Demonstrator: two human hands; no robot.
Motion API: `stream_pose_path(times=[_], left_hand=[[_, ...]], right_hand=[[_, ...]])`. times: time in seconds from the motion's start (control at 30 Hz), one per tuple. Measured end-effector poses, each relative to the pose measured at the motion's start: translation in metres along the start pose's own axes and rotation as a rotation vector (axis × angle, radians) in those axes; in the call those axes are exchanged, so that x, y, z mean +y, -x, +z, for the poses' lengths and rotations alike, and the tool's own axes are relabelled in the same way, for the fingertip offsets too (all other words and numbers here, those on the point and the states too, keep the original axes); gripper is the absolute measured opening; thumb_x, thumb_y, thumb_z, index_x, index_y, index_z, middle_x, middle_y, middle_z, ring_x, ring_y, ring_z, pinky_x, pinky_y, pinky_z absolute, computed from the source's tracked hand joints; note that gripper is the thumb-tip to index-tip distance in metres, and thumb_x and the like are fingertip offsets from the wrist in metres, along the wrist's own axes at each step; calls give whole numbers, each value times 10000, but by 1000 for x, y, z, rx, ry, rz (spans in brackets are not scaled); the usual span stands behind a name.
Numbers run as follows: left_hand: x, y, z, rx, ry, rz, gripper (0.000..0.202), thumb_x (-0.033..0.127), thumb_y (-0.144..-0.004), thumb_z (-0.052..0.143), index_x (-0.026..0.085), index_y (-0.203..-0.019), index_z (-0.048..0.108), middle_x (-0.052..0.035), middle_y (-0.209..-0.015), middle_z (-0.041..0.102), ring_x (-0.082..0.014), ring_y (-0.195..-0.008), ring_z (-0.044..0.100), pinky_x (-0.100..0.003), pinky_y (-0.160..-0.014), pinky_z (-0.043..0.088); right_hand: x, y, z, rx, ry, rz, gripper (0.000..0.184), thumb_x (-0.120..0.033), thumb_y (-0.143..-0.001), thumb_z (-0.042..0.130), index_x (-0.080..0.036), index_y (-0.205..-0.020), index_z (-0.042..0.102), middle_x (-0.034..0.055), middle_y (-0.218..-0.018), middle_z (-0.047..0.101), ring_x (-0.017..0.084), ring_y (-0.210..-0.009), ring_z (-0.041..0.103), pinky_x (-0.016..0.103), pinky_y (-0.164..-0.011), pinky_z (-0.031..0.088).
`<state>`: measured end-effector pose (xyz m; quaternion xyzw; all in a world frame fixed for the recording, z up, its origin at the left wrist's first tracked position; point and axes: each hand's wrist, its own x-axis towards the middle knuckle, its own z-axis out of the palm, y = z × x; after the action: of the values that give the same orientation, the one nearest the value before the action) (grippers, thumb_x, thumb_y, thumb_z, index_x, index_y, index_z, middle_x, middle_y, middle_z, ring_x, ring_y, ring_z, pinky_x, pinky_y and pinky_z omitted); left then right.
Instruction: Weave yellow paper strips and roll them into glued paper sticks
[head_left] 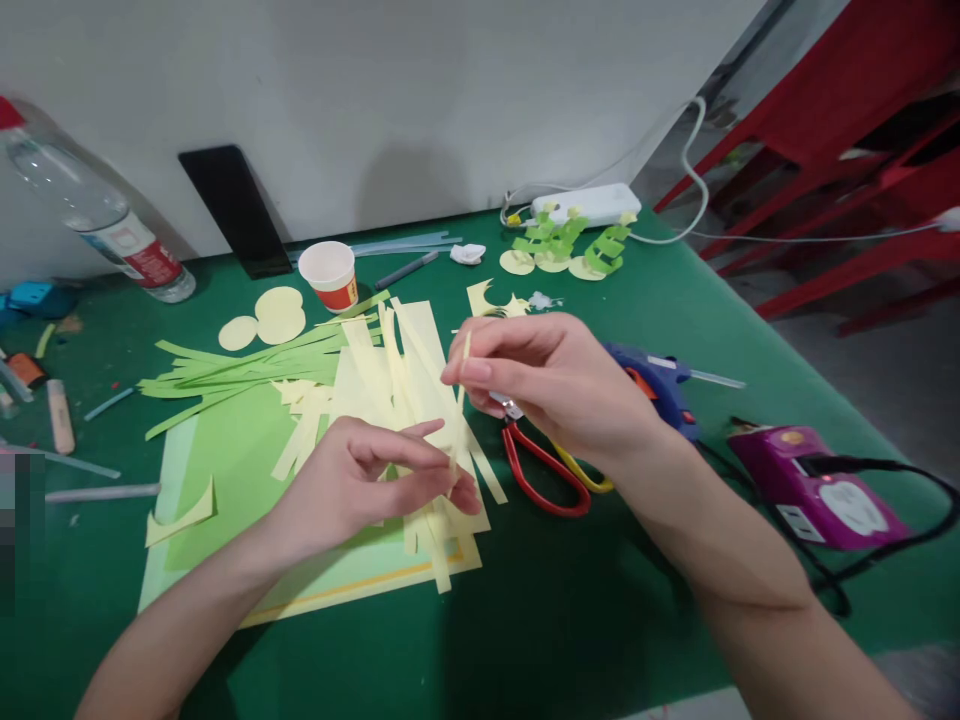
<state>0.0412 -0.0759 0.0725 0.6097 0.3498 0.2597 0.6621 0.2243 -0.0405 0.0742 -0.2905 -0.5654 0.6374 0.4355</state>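
A narrow pale-yellow paper strip (pixel 461 395) stands nearly upright between my two hands. The thumb and forefinger of my right hand (pixel 540 385) pinch its upper end. Lower down, my left hand (pixel 382 465) pinches the bottom end between its fingers. Under and behind the hands lies a pile of pale-yellow strips (pixel 416 345) on green paper sheets (pixel 232 440). Green paper strips (pixel 247 375) fan out to the left. Scissors with one red and one yellow handle (pixel 551 505) lie below my right hand, their blades mostly hidden by it.
Behind the papers stand a paper cup (pixel 328 275), yellow paper discs (pixel 279 315) and a black phone (pixel 234 210). Curled green paper pieces on discs (pixel 555 240) sit near a white power strip (pixel 592 205). On the right are a blue glue gun (pixel 660 385) and a purple corded box (pixel 817 485). A bottle (pixel 97 205) leans left.
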Motion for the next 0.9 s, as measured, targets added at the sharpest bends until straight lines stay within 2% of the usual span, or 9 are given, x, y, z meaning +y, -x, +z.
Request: stream_pose_path(times=[0.13,0.23,0.3,0.4,0.47,0.6,0.73,0.83,0.9], left_hand=[[-7,-4,1,-52,-4,-10,121,225,-784,615,224,-761,733,40,-757,726,-118,-739,642,-350,-1073,293],[-12,-6,4,-51,19,-1,92,203,-744,651,240,-760,734,20,-790,710,-136,-776,616,-313,-899,439],[-14,-7,5,-24,24,17,102,169,-718,668,243,-735,735,7,-789,694,-147,-814,601,-286,-813,468],[-17,-8,7,13,30,44,143,128,-696,678,252,-732,737,1,-781,686,-158,-876,592,-276,-808,473],[-20,-8,8,25,50,61,154,123,-696,678,257,-745,737,1,-779,688,-152,-830,602,-276,-777,490],[-24,-9,10,33,93,63,159,124,-697,677,264,-746,735,6,-768,694,-138,-747,616,-281,-746,513],[-24,-11,12,66,103,66,174,108,-661,703,267,-724,734,11,-761,701,-162,-809,633,-298,-768,516],[-23,-10,11,91,117,93,150,122,-656,715,260,-711,736,-1,-772,703,-173,-799,636,-307,-747,517],[-22,-8,10,98,133,110,126,145,-683,705,263,-714,737,-2,-728,700,-158,-731,633,-299,-714,514]], right_hand=[[2,-1,4,-62,-60,70,64,-230,-742,666,-189,-696,683,-39,-702,587,9,-520,443,139,-472,374],[3,-2,7,-121,-92,116,49,-208,-744,659,-182,-710,683,-37,-721,602,9,-528,492,127,-465,400],[4,-3,9,-140,-89,137,50,-210,-742,657,-174,-718,683,-37,-706,599,12,-508,500,136,-453,406],[5,-3,11,-155,-76,160,72,-226,-745,650,-163,-731,682,-33,-676,589,21,-489,489,159,-450,407],[6,-3,11,-169,-52,187,100,-249,-756,639,-160,-753,683,-26,-663,585,33,-503,487,172,-460,405],[6,-3,12,-170,-13,201,103,-255,-757,637,-166,-753,688,-19,-721,608,49,-621,532,171,-530,410],[10,-6,15,-199,-46,174,87,-223,-758,628,-162,-720,677,-14,-780,638,59,-702,565,176,-603,438],[9,-7,16,-217,39,153,122,-243,-789,585,-158,-788,672,-1,-842,643,70,-720,568,190,-601,439],[4,-6,14,-167,153,103,149,-240,-814,545,-155,-841,665,8,-886,641,80,-780,568,195,-636,439]])
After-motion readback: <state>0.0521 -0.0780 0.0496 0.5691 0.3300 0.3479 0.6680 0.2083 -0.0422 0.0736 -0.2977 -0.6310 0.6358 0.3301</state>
